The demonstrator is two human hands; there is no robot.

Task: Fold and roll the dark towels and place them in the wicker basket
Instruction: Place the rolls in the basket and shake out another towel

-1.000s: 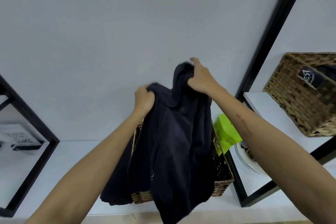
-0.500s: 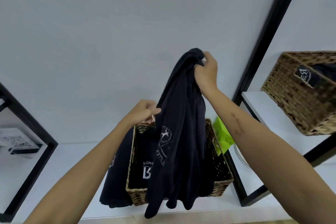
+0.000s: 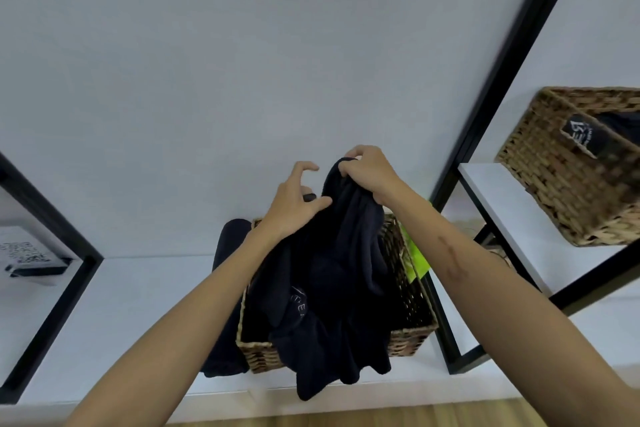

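Hanging crumpled over the near rim of the wicker basket, at the front edge of the white shelf: one dark towel, its top bunched and held up. Left hand laid against the cloth, thumb on it, fingers curled loosely above, no firm grip discernible. Right hand clenched on the topmost fold, pinching it. Best now to find two corners, spread wide, shake flat before folding. Farther right, on a raised shelf: a second basket.
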